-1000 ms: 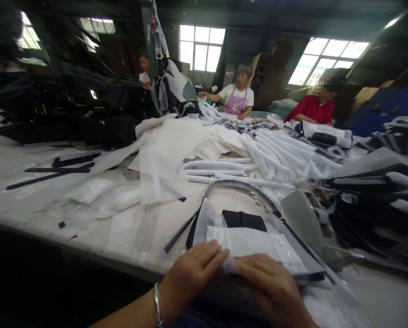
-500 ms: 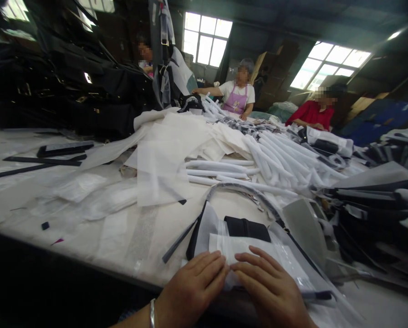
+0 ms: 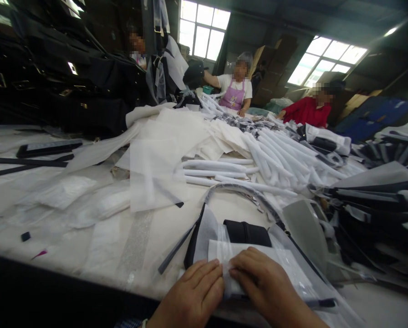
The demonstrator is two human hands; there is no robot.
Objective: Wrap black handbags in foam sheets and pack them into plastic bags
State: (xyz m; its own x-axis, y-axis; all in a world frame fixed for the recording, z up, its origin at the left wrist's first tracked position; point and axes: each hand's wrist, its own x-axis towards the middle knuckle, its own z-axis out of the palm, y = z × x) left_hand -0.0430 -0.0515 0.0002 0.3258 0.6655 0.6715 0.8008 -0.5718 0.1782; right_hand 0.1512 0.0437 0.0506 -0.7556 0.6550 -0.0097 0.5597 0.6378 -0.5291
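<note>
My left hand (image 3: 192,294) and my right hand (image 3: 263,284) lie side by side at the near table edge. Their fingers are bent and pressed onto a clear plastic bag (image 3: 279,262) that holds white tissue paper. The fingertips meet at the bag's near left corner. Under the bag lies a black item (image 3: 247,232) with a long dark strap (image 3: 238,191) that arches away over the table. Whether the fingers pinch the plastic or only press it flat is hard to tell.
White rolled tubes (image 3: 275,157) and sheets of white paper (image 3: 166,150) cover the middle of the table (image 3: 98,246). Black bags (image 3: 70,86) pile up at the far left, black parts (image 3: 381,200) at the right. Three people (image 3: 236,86) work at the far side.
Both hands slid slightly forward along the bag and drew closer together. The camera dipped and moved a little to the right. A person at the far side raised an arm.
</note>
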